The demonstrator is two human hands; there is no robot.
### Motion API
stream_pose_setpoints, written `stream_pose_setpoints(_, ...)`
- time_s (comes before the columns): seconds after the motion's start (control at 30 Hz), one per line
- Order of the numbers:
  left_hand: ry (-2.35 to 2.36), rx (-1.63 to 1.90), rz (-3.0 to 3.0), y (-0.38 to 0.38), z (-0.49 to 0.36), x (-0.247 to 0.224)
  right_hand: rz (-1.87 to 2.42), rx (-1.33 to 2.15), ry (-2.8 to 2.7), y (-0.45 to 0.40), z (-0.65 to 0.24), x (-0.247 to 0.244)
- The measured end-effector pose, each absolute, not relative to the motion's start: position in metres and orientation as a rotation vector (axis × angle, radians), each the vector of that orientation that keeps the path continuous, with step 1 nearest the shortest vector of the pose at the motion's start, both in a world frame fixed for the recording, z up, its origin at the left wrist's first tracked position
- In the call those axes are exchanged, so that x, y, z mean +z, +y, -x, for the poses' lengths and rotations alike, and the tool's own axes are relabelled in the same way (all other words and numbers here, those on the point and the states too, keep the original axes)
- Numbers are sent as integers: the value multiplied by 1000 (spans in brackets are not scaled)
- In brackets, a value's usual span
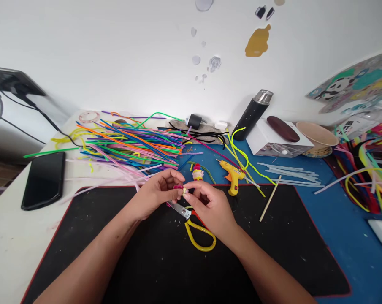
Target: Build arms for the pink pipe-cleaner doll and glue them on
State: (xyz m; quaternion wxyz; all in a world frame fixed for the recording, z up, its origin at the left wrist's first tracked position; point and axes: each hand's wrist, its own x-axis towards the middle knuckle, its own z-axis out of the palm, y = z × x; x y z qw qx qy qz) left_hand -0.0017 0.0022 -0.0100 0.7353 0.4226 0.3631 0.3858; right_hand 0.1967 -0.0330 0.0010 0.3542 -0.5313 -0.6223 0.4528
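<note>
Both hands meet over the black mat (140,266), pinching one small fuzzy pipe-cleaner piece (178,187), magenta with pale yellow. My left hand (157,190) grips its magenta end between thumb and fingers. At the pale yellow end, the thumb and forefinger of my right hand (214,207) close on it; fingers hide part of the piece. Beneath the hands lie scissors (201,248) with yellow-wrapped handles, partly covered by my right hand. Just beyond my fingers is a small red, yellow and pink pipe-cleaner figure (197,173).
A yellow glue gun (233,175) lies right of the figure, near clear glue sticks (293,173) and a wooden stick (269,199). Loose pipe cleaners (134,143) spread at back left, beside a phone (43,180). A black thermos (253,115) leans near a white box (277,139).
</note>
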Motion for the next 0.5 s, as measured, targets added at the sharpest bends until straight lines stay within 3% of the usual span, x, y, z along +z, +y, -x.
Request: stream_pose_setpoints(0.5, 821, 855, -920, 2, 1, -11, 1364, 1159, -1437, -35, -198, 4)
